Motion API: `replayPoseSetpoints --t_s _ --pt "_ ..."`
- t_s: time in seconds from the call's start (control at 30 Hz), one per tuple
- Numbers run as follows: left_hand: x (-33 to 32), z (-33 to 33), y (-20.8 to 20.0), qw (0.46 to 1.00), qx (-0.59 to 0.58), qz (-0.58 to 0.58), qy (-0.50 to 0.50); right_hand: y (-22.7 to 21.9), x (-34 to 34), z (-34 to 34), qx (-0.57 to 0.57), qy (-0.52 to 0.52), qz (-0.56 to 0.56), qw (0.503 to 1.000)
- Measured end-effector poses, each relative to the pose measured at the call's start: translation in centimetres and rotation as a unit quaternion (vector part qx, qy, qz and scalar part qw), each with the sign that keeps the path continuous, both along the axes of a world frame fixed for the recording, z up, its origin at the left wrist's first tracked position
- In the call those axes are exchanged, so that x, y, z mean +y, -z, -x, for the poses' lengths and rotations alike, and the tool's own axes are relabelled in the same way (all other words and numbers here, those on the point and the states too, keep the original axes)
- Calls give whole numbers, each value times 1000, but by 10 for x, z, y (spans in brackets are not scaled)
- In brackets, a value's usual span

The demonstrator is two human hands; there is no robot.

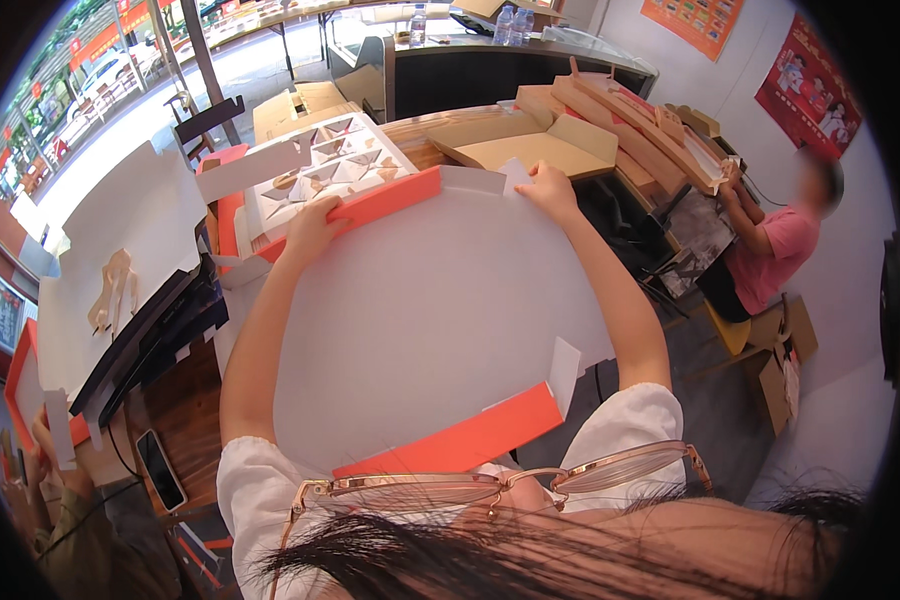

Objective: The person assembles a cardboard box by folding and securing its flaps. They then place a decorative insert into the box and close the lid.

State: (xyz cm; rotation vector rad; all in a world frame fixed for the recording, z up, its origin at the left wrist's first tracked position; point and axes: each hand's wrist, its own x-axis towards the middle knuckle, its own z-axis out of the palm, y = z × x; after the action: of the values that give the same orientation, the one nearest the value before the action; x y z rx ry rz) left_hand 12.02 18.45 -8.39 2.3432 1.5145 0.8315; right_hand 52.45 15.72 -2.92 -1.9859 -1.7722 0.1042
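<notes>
A large unfolded cardboard box [420, 300], white inside with orange-red side strips, spreads out in front of me between my arms. At its far left edge my left hand [315, 228] is closed round the folded-up orange-red side wall. My right hand [550, 192] pinches a small white corner flap at the far right edge. The near orange-red strip [460, 430] is folded up close to my body, with a white flap standing at its right end. Just beyond my left hand lies an open box with white dividers [335, 165].
To the left are white cardboard sheets [135, 230] and a phone [160, 470] on the wooden table. Another person's hands [55, 450] hold a box at lower left. A person in pink [775, 250] sits right, beside stacked brown boxes [610, 125]. Bottles [510, 25] stand behind.
</notes>
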Motion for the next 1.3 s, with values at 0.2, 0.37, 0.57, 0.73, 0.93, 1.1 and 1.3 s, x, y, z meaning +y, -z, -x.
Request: replayPoseSetpoints --t_s 0.2,0.37,0.57,0.73,0.93,1.1,1.3 --pt "4 -7 17 1000 28 2 8 43 3 28 -80 -194 -81 974" --pt "4 -10 34 998 63 2 27 40 2 58 73 -220 188 954" --pt "8 -13 54 997 53 -5 48 57 30 89 29 -163 149 975" --pt "6 -10 55 999 37 2 39 64 36 132 -239 -249 -7 939" --pt "-6 1 45 994 84 -65 24 115 59 159 -172 -334 -11 926" --pt "-32 65 32 929 261 -193 -175 112 46 162 -117 -332 -89 932" --pt "-35 110 47 860 402 40 -313 112 45 162 -100 -330 -110 932"
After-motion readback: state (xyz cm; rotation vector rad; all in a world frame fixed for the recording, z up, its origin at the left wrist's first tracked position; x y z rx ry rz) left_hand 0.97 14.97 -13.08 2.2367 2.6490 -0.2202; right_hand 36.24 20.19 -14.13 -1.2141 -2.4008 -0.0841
